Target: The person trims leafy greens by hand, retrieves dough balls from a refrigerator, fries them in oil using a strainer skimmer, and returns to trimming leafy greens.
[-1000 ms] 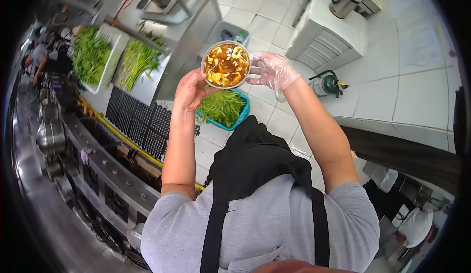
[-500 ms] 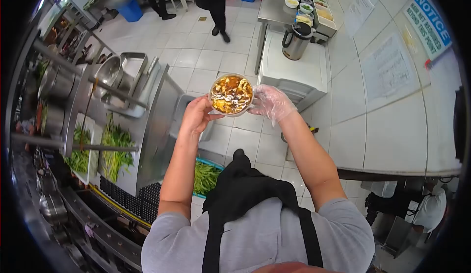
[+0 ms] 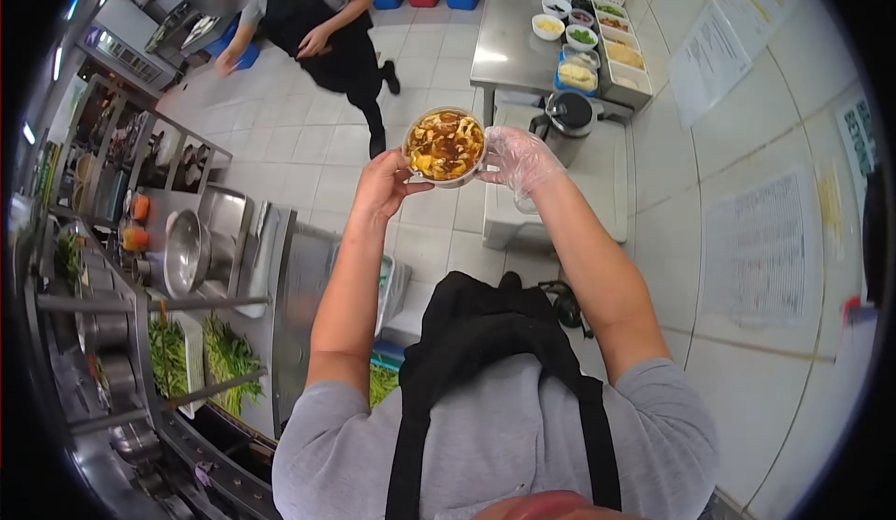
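Out in front of me I carry a round clear tub of brown sauce with yellow, egg-like pieces [image 3: 446, 148]. My left hand [image 3: 385, 184], bare, grips its left side with the thumb near the rim. On the opposite side my right hand [image 3: 519, 167], in a clear plastic glove, closes on the tub's edge. The tub stays roughly level, its filling facing up at me. Both hands are well above the tiled floor.
Ahead on the left a co-worker in a black apron [image 3: 317, 30] stands in the aisle. A steel table [image 3: 509, 49] with bowls and a black-lidded jug [image 3: 567, 119] are ahead right. Steel shelving with a metal bowl [image 3: 187, 251] and leafy greens [image 3: 229, 361] lines my left.
I have walked forward with the tub in both hands; the steel table and jug are nearer. The co-worker now shows closer, on the left of the aisle.
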`<state>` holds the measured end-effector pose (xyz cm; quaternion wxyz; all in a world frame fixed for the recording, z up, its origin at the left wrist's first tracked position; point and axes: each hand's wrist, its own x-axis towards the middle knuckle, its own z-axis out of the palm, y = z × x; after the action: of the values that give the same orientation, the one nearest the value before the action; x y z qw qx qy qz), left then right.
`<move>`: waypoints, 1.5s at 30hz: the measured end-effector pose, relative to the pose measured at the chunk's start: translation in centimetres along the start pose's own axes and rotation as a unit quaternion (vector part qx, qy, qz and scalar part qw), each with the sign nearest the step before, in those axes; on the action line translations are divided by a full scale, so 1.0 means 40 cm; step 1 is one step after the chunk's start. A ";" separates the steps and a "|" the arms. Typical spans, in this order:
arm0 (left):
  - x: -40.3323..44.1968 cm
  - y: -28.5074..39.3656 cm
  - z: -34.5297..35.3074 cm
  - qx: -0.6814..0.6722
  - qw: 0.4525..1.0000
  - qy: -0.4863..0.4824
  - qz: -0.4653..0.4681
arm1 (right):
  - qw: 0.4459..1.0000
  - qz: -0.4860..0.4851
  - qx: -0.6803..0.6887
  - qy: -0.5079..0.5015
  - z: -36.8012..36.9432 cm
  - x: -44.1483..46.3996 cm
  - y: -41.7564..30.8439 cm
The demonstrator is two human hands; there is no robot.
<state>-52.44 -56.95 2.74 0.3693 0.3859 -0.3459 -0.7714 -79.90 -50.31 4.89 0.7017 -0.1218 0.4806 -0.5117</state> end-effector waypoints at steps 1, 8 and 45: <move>0.051 0.013 0.017 -0.001 1.000 -0.003 0.001 | 1.000 -0.003 -0.001 0.001 -0.006 0.033 -0.039; 0.447 0.087 0.096 0.019 1.000 -0.017 -0.013 | 0.998 -0.019 -0.004 0.066 -0.076 0.329 -0.254; 1.324 0.053 0.186 0.140 0.987 -0.066 -0.040 | 0.927 -0.243 0.107 0.267 -0.243 0.739 -0.518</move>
<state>-80.87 -100.45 -10.10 0.2572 0.3956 -0.4581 -0.7534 -99.70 -81.11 -2.57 0.4109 -0.0181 0.5485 -0.7281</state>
